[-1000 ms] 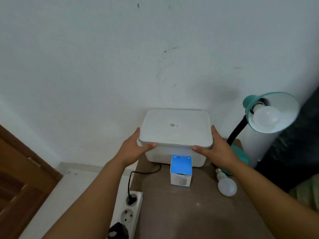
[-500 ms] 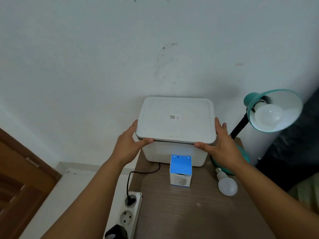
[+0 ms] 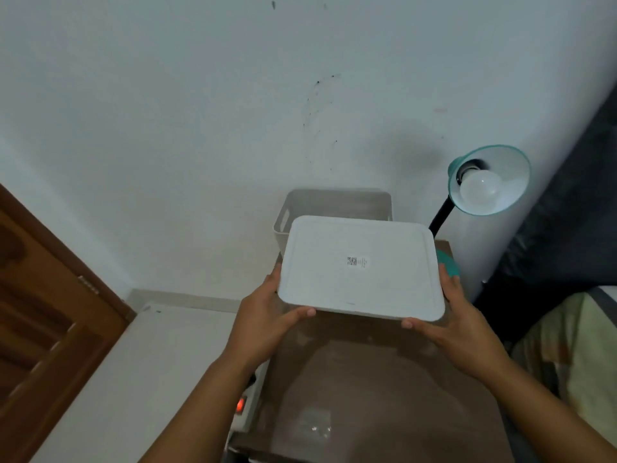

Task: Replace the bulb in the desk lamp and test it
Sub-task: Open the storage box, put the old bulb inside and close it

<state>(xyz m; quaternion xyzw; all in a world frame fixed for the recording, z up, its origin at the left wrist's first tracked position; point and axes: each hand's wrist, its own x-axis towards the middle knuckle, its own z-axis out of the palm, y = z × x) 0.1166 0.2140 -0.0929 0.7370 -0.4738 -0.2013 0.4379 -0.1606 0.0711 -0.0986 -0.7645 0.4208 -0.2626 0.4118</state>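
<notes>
- Writing: only a small sticker (image 3: 358, 262) with a QR-type code near the middle of the white lid (image 3: 360, 267); print beside the code is too small to read. No brand legible anywhere.
- Change vs 0.5 s ago: lid was sitting just above the white bin (image 3: 334, 208), now it is lifted clear and pulled toward the person, tilted, near edge low. Bin is open behind it, handle slot visible on its left wall.
- Blue-topped bulb carton and the loose bulb seen earlier in front of the bin are now hidden behind the lid and hands.
- Power strip (image 3: 248, 401) below the left forearm, red switch lit; earlier its sockets and black plug showed, now mostly covered by the arm.
- Left hand (image 3: 263, 320): grasping the lid's left edge, thumb along the near rim, fingers under the lid, out of sight.
- Wooden table (image 3: 367, 396) beneath and between both hands.
- Right hand (image 3: 457, 324): gripping the lid's right near corner, thumb on the front rim, fingers up the right side.
- Desk lamp (image 3: 489, 180): beyond and above the right hand, teal shade facing the camera, white bulb (image 3: 480, 192) seated in the socket, unlit. Black neck drops behind the lid; teal base peeks out just beside the right fingers.
</notes>
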